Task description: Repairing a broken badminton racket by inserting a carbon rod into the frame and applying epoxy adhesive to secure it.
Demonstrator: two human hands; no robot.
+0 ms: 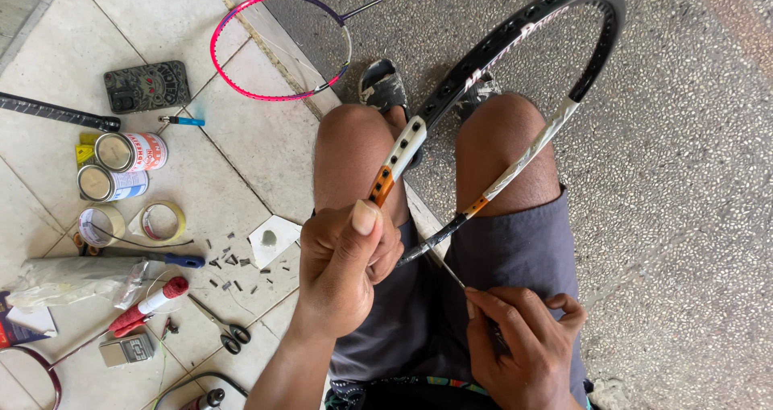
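Head view, two round tins (121, 167) left, racket frame (515, 80) in left hand (346, 269)

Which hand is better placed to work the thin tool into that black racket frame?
The right hand. It pinches the thin tool, whose tip already meets the racket frame near its throat. The left hand is busy gripping the frame's orange-and-white part.

Two labelled round tins (121, 167) lie side by side on the tiles beside a plastic bag (72, 279).
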